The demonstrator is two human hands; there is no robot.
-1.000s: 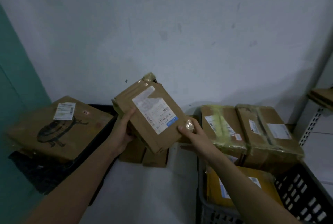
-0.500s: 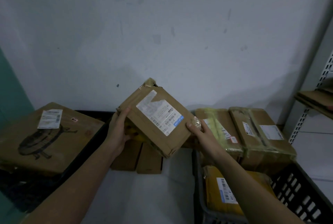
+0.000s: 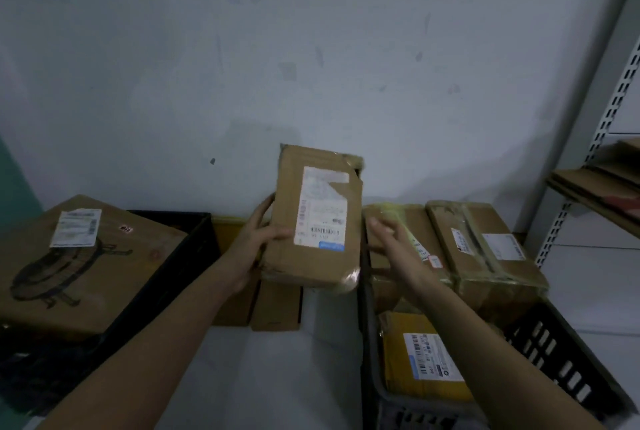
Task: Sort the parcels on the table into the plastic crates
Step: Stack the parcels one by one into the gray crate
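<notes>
Fingers point(image 3: 273, 232) of left hand point(image 3: 254, 242) alone grip the parcel point(image 3: 313, 222), now upright at centre; right hand point(image 3: 391, 239) has released, fingers open, at 3 o'clock above the right crate point(image 3: 568, 370). Label reading likely precedes placement.

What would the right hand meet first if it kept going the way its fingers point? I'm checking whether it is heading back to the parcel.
Probably the held parcel: the right hand, open and apart from it, points up-left toward its right edge. The left hand grips it. Depth is unclear, so the fingers might pass in front.
</notes>
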